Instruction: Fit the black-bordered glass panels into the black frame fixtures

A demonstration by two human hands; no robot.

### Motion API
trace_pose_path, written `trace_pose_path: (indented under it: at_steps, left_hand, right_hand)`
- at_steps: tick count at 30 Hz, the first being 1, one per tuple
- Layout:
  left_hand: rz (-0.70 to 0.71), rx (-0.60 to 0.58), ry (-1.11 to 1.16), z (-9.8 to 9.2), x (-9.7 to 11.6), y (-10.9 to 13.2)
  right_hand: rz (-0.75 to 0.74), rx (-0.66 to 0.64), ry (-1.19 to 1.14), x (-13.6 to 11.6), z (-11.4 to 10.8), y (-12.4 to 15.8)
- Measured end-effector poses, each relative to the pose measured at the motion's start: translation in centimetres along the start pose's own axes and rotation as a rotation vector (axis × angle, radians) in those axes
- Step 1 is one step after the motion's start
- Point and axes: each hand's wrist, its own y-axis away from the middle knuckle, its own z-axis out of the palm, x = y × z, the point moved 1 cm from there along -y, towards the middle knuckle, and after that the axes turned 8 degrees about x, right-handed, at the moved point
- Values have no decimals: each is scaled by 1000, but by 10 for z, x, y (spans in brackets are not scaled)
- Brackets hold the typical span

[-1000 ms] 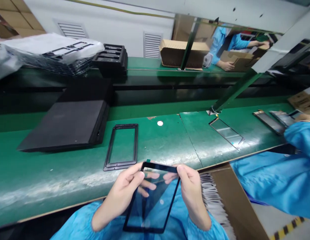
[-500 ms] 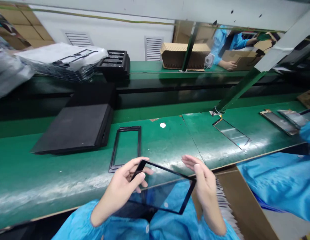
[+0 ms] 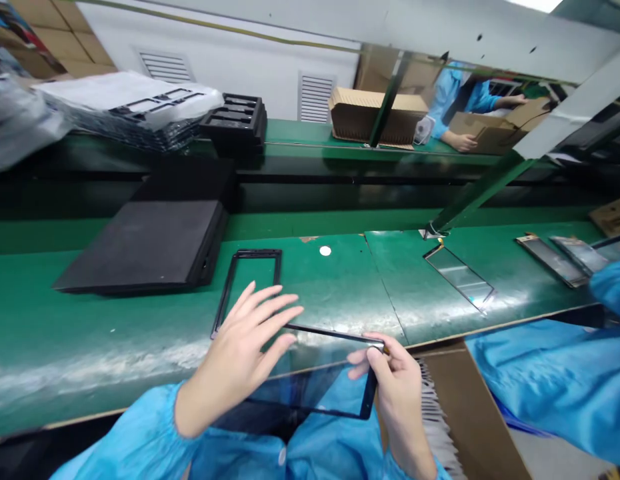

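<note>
A black-bordered clear glass touch panel (image 3: 320, 387) is held over the bench's front edge, tilted toward me. My right hand (image 3: 395, 387) pinches its right end between thumb and fingers. Over the panel's left end, my left hand (image 3: 245, 343) is spread with fingers stretched out; it covers that end, and whether it touches the glass is hard to tell. Just beyond my left hand, black rectangular frames (image 3: 279, 267) lie stacked on the green bench. Another clear panel with a thin dark border (image 3: 457, 275) lies flat farther right.
A stack of black foam sheets (image 3: 155, 240) sits on the left. Bagged parts (image 3: 125, 100) and black trays (image 3: 235, 117) occupy the back shelf. A green post (image 3: 480, 193) rises at right. Screens (image 3: 553, 260) lie near a co-worker's blue sleeve (image 3: 555, 380). An open carton (image 3: 470, 400) stands below.
My right hand has closed on the panel's right end. My left hand has let go of the left end and opened, fingers spread above it.
</note>
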Motion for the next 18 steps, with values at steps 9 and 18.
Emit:
trace_pose_path:
  at_steps: [9,18]
  left_hand:
    - [165,-107,99,-3,12,-16]
    - [-104,-168,303,10,12,-14]
  right_hand:
    - [14,46,15,-10,-3,8]
    - [-45,-293,25,9,30,-10]
